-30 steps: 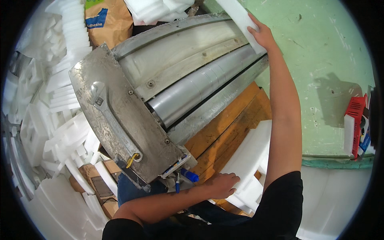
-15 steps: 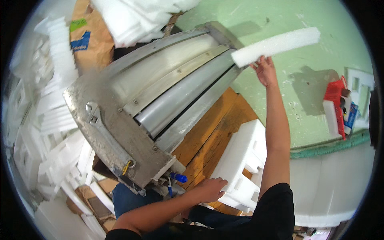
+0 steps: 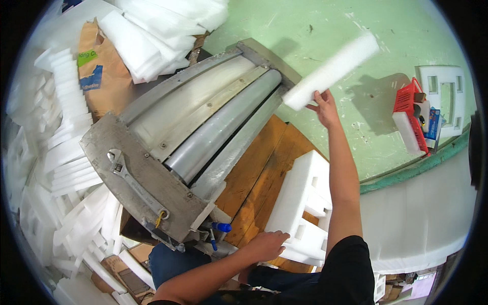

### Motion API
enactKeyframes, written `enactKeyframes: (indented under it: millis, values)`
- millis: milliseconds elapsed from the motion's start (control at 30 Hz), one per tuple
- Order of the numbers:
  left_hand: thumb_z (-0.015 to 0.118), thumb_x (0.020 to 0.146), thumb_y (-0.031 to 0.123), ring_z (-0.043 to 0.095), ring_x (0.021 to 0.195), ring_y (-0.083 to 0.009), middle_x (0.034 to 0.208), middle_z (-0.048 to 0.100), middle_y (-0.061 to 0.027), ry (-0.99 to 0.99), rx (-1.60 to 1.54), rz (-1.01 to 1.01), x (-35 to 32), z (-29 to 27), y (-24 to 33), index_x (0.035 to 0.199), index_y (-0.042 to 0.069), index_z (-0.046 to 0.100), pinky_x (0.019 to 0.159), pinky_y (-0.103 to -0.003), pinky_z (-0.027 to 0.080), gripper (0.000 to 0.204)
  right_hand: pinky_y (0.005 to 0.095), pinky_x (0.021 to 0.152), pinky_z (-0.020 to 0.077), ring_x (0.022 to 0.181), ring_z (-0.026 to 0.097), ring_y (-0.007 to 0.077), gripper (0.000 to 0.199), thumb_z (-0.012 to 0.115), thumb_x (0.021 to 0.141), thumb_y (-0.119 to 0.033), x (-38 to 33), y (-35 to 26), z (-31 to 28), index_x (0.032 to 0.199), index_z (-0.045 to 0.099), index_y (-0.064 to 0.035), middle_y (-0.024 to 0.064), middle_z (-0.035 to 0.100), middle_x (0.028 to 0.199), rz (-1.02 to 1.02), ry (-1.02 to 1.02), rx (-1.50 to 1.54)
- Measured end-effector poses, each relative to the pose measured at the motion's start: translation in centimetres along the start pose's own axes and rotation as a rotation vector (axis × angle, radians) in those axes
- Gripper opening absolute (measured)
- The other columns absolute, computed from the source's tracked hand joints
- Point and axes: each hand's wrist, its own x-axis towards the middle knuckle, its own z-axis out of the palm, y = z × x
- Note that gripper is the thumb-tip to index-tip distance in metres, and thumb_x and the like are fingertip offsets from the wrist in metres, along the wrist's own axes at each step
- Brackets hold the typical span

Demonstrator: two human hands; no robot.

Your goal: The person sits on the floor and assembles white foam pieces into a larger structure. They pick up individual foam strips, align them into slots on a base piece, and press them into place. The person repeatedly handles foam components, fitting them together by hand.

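Note:
My right hand (image 3: 324, 105) is raised and grips one end of a long white foam strip (image 3: 333, 70), held in the air over the green floor beside the far end of a grey roller machine (image 3: 193, 137). My left hand (image 3: 267, 245) rests low on the near edge of a white moulded foam block (image 3: 302, 203) that lies on a wooden board (image 3: 259, 168) next to the machine. An adjustable wrench (image 3: 124, 170) lies on the machine's metal end plate.
Piles of white foam strips (image 3: 61, 152) crowd the left side and more foam (image 3: 157, 30) lies at the top. A brown paper sack (image 3: 101, 71) leans behind the machine. A red crate (image 3: 409, 119) and a white foam frame (image 3: 447, 96) sit on the green floor (image 3: 325, 20) at right.
My right hand has swung the foam strip from the machine's far end out to the right over the green floor. My left hand has stayed on the foam block.

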Motion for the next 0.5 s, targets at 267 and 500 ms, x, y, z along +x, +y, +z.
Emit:
enactKeyframes:
  millis: [267,500]
  values:
    - [0.061,0.099,0.019,0.067,0.106,-0.0400,0.121,0.066,-0.0206,-0.038,-0.004,-0.012,-0.2,0.4,-0.7,0.139,0.002,0.055,0.091,-0.052,0.054,0.043,0.0442,0.104,0.0507,0.118,0.066,0.0408,0.044,0.070,0.093,-0.015,-1.9,0.7,-8.4,0.133,0.061,0.0020,0.0263,0.066,0.131,-0.160,0.000,-1.171]
    - [0.061,0.099,0.019,0.066,0.107,-0.0383,0.120,0.065,-0.0195,-0.078,-0.015,-0.002,-0.3,0.8,-0.7,0.139,0.001,0.055,0.091,-0.052,0.053,0.044,0.0443,0.107,0.0489,0.123,0.064,0.0403,0.048,0.070,0.093,-0.014,-4.3,3.6,-11.2,0.137,0.061,0.0005,0.0251,0.066,0.133,-0.124,0.012,-1.261]
